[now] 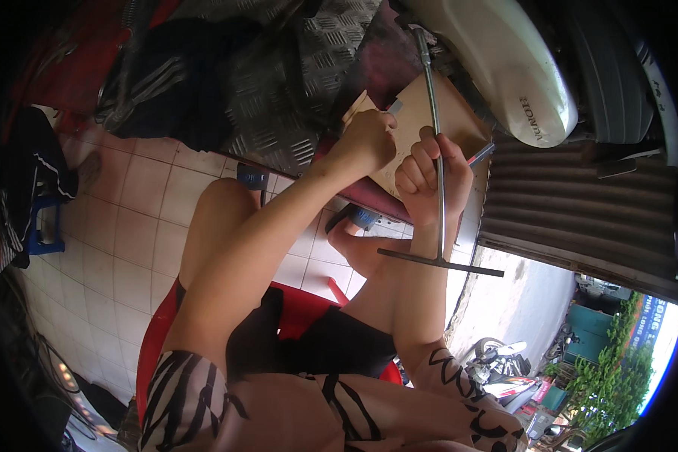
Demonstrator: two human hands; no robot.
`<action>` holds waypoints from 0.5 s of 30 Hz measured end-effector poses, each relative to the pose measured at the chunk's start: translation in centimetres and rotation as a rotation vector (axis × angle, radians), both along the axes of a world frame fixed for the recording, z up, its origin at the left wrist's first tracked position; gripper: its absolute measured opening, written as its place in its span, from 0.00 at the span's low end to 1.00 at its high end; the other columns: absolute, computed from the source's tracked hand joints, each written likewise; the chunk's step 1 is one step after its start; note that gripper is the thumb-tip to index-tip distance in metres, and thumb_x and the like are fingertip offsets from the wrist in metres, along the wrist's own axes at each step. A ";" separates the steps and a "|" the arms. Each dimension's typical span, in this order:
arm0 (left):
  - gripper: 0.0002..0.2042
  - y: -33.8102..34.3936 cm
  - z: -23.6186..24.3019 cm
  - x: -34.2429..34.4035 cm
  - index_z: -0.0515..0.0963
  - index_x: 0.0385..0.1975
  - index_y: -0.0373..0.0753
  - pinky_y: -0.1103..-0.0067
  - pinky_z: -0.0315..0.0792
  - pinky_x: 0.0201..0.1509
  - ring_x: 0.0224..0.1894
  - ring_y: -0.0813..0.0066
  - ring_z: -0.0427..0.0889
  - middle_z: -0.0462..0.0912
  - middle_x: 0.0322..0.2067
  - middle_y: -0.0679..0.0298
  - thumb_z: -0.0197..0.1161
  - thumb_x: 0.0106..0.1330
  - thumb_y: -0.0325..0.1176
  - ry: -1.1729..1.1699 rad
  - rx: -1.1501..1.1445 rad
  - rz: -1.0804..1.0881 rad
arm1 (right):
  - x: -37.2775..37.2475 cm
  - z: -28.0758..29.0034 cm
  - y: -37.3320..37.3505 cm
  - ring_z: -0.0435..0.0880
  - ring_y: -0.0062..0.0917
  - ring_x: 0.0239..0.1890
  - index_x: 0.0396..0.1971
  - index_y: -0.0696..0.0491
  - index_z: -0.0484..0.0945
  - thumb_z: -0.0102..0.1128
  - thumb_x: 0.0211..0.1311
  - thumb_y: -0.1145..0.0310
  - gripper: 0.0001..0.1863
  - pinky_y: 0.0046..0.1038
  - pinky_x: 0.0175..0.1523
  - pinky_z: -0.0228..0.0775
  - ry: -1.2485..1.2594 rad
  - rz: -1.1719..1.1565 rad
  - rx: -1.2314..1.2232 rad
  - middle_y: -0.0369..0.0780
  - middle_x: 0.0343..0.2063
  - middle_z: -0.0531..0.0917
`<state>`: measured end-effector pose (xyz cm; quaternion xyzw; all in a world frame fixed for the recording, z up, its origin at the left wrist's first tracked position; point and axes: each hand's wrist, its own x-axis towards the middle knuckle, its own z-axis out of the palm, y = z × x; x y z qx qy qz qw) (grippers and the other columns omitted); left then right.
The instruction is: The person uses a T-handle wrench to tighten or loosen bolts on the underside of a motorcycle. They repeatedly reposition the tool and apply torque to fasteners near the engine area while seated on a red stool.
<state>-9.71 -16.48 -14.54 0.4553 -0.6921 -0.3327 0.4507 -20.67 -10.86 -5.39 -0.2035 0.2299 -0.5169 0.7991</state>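
My right hand (433, 177) is closed round the shaft of a long metal T-handle wrench (439, 211). Its crossbar lies over my right forearm, and the far end reaches up beside the pale motorbike part (497, 60). My left hand (371, 141) is curled into a fist just to the left, over the edge of an open cardboard box (448, 105). Whatever the left fingers hold, if anything, is hidden. A thin blue and red item (481, 154) shows beside my right hand, above the box's right edge; its kind is unclear.
A metal tread plate (279, 98) with dark cloth (181, 75) on it spans the upper left. A black tyre (610, 83) stands at the upper right, above a corrugated shutter (580, 218). My red chair (154, 339) rests on the tiled floor (113, 241); a blue stool (47, 226) stands left.
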 end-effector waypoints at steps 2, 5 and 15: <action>0.07 0.2 0.3 -0.4 0.79 0.30 0.32 0.69 0.75 0.37 0.33 0.55 0.82 0.81 0.28 0.49 0.57 0.57 0.27 -0.029 0.106 -0.139 | 0.5 0.1 0.0 0.49 0.16 0.10 0.25 0.54 0.67 0.41 0.68 0.63 0.13 0.23 0.17 0.40 0.037 -0.015 -0.006 0.31 0.09 0.57; 0.05 0.1 1.6 -0.1 0.78 0.27 0.33 0.67 0.76 0.39 0.36 0.50 0.82 0.82 0.29 0.48 0.57 0.55 0.26 -0.137 0.223 -0.278 | 1.0 0.1 -0.1 0.50 0.16 0.09 0.29 0.54 0.67 0.38 0.71 0.62 0.14 0.22 0.17 0.42 0.115 -0.063 -0.050 0.32 0.08 0.57; 0.04 0.1 1.7 2.3 0.77 0.24 0.32 0.65 0.76 0.39 0.36 0.49 0.82 0.81 0.28 0.47 0.58 0.55 0.26 -0.133 0.193 -0.272 | 2.9 -0.5 -0.9 0.50 0.15 0.11 0.28 0.54 0.69 0.39 0.71 0.60 0.16 0.22 0.19 0.43 0.184 -0.094 -0.130 0.30 0.09 0.58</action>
